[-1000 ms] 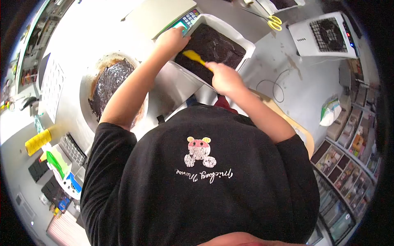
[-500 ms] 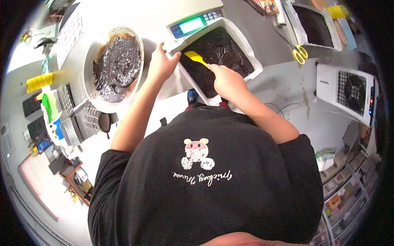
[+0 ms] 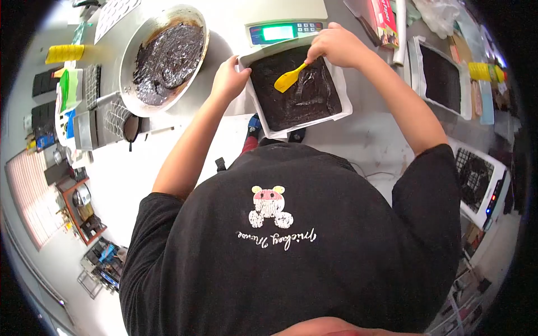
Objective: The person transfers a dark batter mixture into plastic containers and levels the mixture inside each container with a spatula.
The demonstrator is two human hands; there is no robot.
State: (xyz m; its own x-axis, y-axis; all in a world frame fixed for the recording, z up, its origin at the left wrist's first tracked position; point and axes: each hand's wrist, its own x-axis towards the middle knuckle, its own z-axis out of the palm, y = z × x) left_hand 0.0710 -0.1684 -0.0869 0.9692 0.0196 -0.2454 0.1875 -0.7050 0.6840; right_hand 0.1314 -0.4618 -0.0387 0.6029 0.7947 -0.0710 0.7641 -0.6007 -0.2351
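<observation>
The right hand (image 3: 336, 46) is closed around the handle of a yellow spatula (image 3: 288, 79), gripping it from the far side of a paper-lined tray (image 3: 305, 126). The spatula's blade points toward the near left and lies on the dark batter (image 3: 311, 98) that fills the tray, where ridges mark the surface. The left hand (image 3: 230, 78) holds the tray's far left corner, its fingers curled over the rim.

The tray sits on the desk (image 3: 370, 134) right in front of the person, touching or just beside a scale (image 3: 286, 31) with a lit green display at its far side. To the left of the tray stands a big metal bowl (image 3: 124, 78), tilted, with more dark batter smeared inside. To the right, well apart, lies a second tray (image 3: 440, 75) already filled with dark batter. A yellow spool (image 3: 64, 53) lies at the far left of the desk, and a white device with a black grille (image 3: 482, 179) stands at the near right.
</observation>
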